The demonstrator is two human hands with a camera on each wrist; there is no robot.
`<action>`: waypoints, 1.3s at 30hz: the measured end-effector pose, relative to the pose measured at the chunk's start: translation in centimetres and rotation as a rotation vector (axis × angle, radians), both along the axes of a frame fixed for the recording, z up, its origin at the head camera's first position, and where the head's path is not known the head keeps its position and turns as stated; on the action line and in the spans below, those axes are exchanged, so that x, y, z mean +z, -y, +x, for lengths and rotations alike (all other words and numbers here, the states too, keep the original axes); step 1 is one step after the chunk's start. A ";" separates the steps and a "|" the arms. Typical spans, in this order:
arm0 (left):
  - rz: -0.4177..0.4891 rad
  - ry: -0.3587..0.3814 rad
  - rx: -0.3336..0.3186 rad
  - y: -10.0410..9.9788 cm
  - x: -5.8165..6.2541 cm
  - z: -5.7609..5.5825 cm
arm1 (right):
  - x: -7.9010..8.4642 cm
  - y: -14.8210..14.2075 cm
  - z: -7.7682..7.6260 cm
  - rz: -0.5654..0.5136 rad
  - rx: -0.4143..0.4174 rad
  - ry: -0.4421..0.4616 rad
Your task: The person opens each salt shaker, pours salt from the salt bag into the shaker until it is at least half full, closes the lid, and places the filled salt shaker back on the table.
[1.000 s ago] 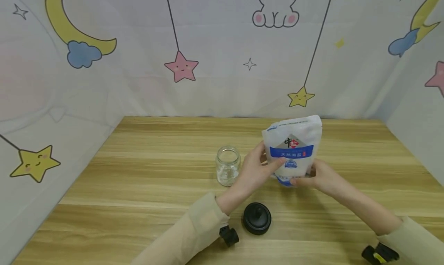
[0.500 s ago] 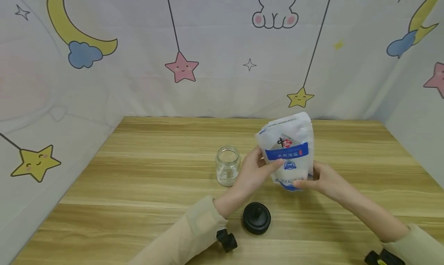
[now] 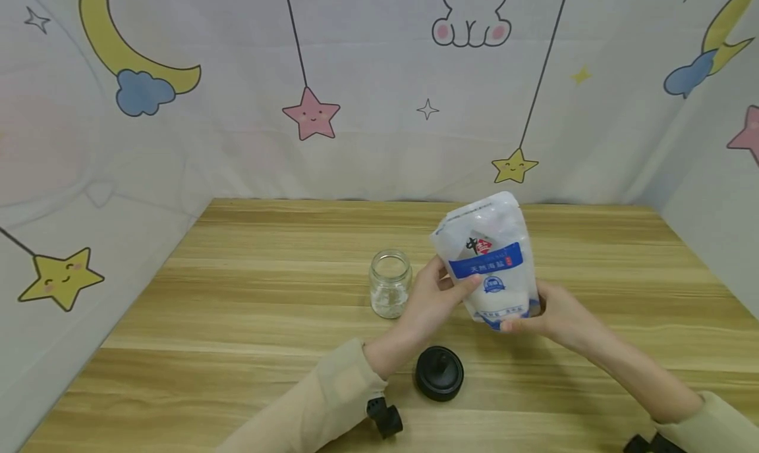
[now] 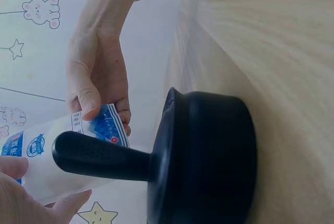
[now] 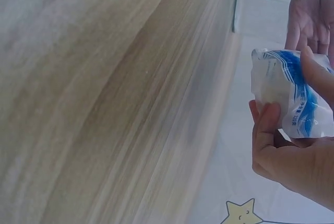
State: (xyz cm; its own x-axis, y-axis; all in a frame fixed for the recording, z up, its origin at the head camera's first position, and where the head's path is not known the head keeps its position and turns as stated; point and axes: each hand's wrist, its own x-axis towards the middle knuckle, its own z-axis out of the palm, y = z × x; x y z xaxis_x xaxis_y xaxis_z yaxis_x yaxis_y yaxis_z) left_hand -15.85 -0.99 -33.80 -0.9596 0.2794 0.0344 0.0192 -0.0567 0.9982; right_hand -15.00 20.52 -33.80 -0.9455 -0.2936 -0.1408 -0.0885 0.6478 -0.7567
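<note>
A white and blue bag of salt (image 3: 492, 268) is held up over the wooden table by both hands, its top leaning left. My left hand (image 3: 428, 301) grips its left side, thumb across the front. At the lower right corner, my right hand (image 3: 557, 313) pinches the bag, thumb in front and fingers behind. Left of the bag stands an uncovered glass jar (image 3: 389, 288), partly overlapped by the left hand. A round black lid (image 3: 439, 374) with a knob lies in front of the jar. In the right wrist view, the bag's underside (image 5: 300, 96) shows between both hands.
The wooden tabletop (image 3: 249, 295) reaches back to a fabric backdrop (image 3: 379, 157) printed with stars and moons. Fabric walls also stand at left and right. A small black camera (image 3: 385, 419) hangs under the left sleeve, near the lid.
The bag has shifted left and slightly down toward me, and its top has tipped further left. Both hands keep their grip. Jar and lid stay in place.
</note>
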 end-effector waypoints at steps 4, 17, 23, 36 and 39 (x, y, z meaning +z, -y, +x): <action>0.029 0.016 -0.011 0.1 0.0 0.1 | 0.0 0.1 0.2 0.020 -0.007 -0.020; 0.139 0.104 -0.013 0.2 -0.3 0.4 | 0.2 0.1 0.5 0.037 -0.055 -0.080; 0.143 0.106 -0.009 0.1 -0.2 0.6 | 0.1 0.0 0.6 0.024 -0.066 -0.058; 0.144 0.124 -0.064 0.1 -0.4 1.0 | 0.2 -0.1 0.8 0.056 -0.098 -0.042; 0.151 0.126 -0.066 0.1 -0.5 0.9 | 0.1 -0.2 0.9 0.037 -0.110 -0.058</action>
